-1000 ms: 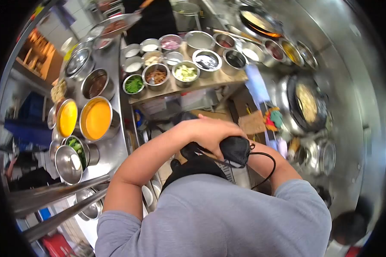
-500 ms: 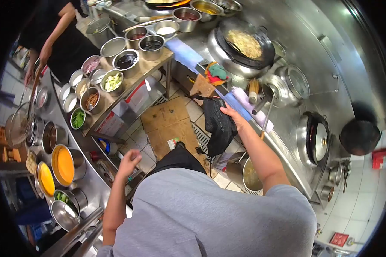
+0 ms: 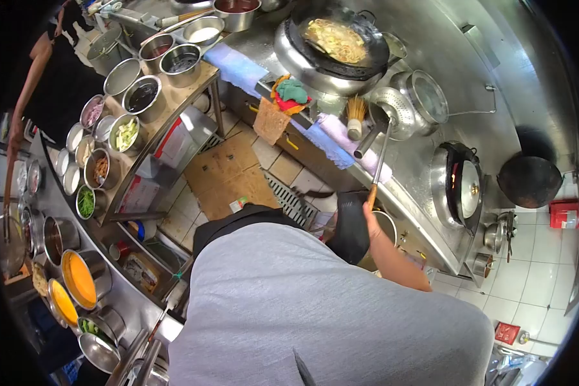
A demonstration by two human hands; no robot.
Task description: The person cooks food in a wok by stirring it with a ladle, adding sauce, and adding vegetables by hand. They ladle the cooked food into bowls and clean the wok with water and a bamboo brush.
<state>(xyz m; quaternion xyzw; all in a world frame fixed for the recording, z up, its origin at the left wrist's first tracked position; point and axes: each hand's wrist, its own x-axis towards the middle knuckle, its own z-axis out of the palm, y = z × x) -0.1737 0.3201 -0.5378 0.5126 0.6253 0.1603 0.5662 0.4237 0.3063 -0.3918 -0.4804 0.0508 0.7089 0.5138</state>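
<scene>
- Plainly, your right hand (image 3: pixel 374 226) pinches the edge of a black pouch (image 3: pixel 352 228); your thumb lies along it, and your other fingers are hidden behind.
- You have that pouch in the air on the near side of the wok (image 3: pixel 378 53), a little to its right and well apart from it.
- Your left hand is out of sight, so you cannot tell whether it is spread or pressed together.
- Just beside your right fingertips ends the wooden handle of a ladle (image 3: pixel 382 157), on the near side of the wok; whether you touch it is unclear.
- Between your pouch and the wok are a brush (image 3: pixel 356 116) and a purple towel (image 3: pixel 361 153).
- Near the wok, on its right, you have a strainer (image 3: pixel 397 116); farther right and closer to you sits a lidded pan (image 3: pixel 471 190).
- Left of the wok and nearer you lie coloured cloths (image 3: pixel 292 92).
- Well left of the wok, past your bowls of ingredients (image 3: pixel 141 143), stands a co-worker (image 3: pixel 58 71) in dark clothes.
</scene>
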